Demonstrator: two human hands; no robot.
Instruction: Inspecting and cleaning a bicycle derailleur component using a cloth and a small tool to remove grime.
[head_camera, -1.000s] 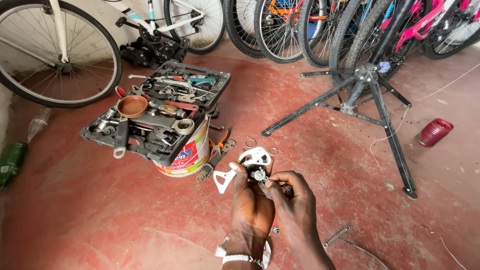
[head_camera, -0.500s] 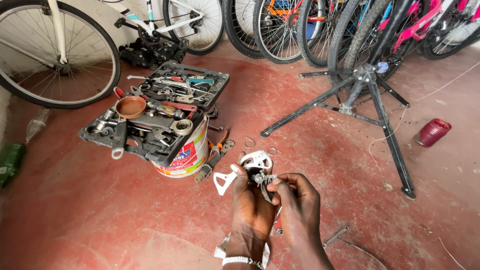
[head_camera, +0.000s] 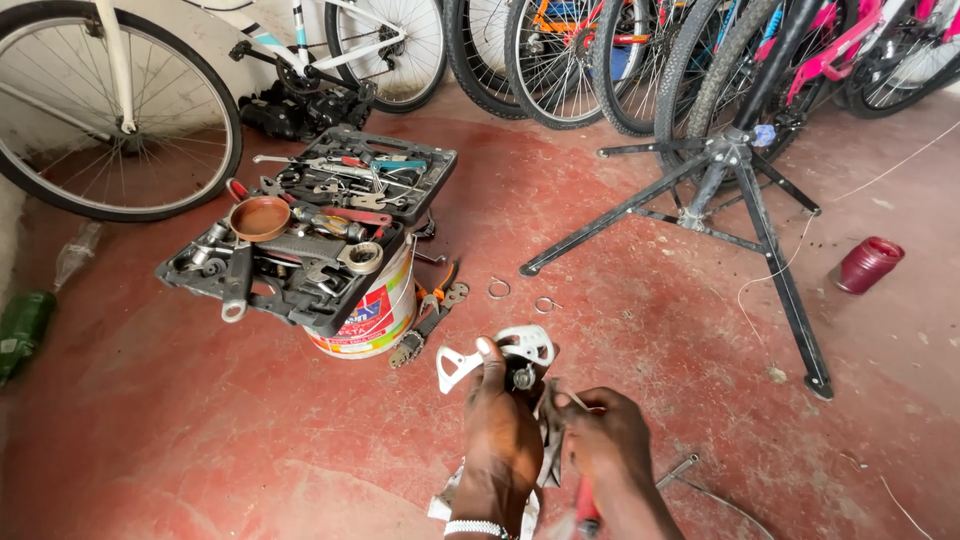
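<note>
My left hand (head_camera: 500, 430) grips a white bicycle derailleur part (head_camera: 500, 352) with a small dark jockey wheel at its middle, held low in the centre of the head view. Just to the right, my right hand (head_camera: 605, 440) is closed around a red-handled tool (head_camera: 587, 512), its thin metal shaft angled up toward the part. A white rag (head_camera: 445, 503) hangs under my left wrist.
An open black tool case (head_camera: 310, 235) full of wrenches rests on a paint bucket (head_camera: 370, 315). Pliers (head_camera: 435, 300) and two small rings (head_camera: 499, 289) lie on the red floor. A black repair stand (head_camera: 730, 180), several bicycles (head_camera: 560, 50), a red can (head_camera: 865, 263) and a green bottle (head_camera: 20, 330) surround me.
My right hand has drawn back and down from the white part, now gripping the red-handled tool lower. The left hand keeps the part in nearly the same place.
</note>
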